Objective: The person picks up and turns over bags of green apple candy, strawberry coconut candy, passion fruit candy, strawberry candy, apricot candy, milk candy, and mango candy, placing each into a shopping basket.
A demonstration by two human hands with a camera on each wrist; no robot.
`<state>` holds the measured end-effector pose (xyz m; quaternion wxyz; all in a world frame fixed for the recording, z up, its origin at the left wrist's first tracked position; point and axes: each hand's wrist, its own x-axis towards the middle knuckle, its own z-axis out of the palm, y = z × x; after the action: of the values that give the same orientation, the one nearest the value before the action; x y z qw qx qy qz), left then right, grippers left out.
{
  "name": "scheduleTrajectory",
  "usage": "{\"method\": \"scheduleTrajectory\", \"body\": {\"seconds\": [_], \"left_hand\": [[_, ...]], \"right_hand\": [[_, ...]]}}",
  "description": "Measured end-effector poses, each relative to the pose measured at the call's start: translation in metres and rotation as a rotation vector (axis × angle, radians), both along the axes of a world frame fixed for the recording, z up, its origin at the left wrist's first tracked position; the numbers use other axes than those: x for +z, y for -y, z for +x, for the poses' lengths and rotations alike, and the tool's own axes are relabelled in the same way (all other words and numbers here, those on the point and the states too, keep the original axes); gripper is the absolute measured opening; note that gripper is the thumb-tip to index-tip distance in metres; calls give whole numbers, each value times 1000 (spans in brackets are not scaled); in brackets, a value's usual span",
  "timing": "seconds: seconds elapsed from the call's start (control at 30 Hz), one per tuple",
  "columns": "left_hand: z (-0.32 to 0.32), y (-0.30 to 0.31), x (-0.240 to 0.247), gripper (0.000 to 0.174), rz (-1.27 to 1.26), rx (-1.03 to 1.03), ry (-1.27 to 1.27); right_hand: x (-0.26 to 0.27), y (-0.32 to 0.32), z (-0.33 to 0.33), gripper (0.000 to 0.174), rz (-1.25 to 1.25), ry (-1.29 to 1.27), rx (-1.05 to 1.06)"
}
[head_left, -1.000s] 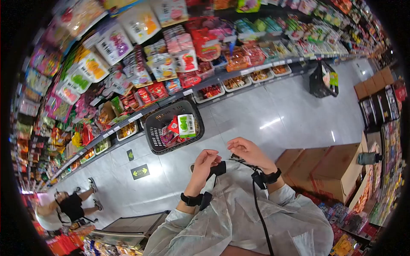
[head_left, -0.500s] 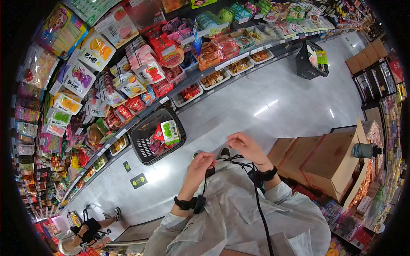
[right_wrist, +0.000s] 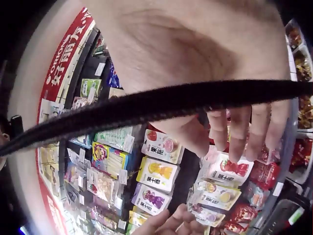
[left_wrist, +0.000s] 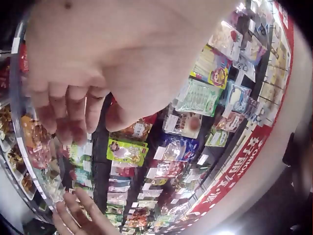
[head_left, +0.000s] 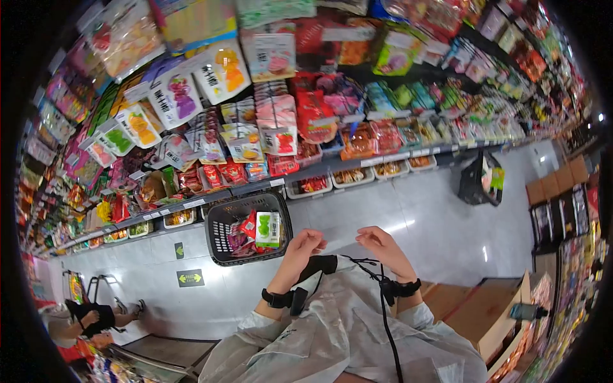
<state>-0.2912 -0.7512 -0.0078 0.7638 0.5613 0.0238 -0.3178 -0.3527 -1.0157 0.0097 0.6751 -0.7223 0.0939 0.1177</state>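
Note:
Both hands hover in front of the torso in the head view, apart, with nothing in them. The left hand (head_left: 302,250) has loosely bent fingers, close to the right side of a black basket (head_left: 216,254). Facing it, the right hand (head_left: 384,247) is held with relaxed fingers. Inside the basket lie a white pouch with a green picture (head_left: 267,228) and some red and pink packets (head_left: 240,239). In the left wrist view the left hand (left_wrist: 102,63) hangs before the shelves; the right wrist view shows the right hand (right_wrist: 195,54) likewise, a black cord crossing it.
Shelves of bagged snacks (head_left: 233,70) curve across the top, with trays (head_left: 353,177) beneath. A second black basket (head_left: 480,182) stands on the floor at the right. Cardboard boxes (head_left: 469,313) are beside the right arm. Another person (head_left: 86,316) is at the lower left.
The head view has swung, so shelves, baskets and boxes sit lower than half a second ago. Both hands remain empty and apart, their fingers similarly relaxed.

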Motion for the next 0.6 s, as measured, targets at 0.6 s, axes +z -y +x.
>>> {"method": "scheduleTrajectory", "body": {"seconds": [0.6], "left_hand": [[91, -95, -24, 17, -91, 438, -102]], "right_hand": [[13, -69, 215, 25, -28, -17, 245]]}}
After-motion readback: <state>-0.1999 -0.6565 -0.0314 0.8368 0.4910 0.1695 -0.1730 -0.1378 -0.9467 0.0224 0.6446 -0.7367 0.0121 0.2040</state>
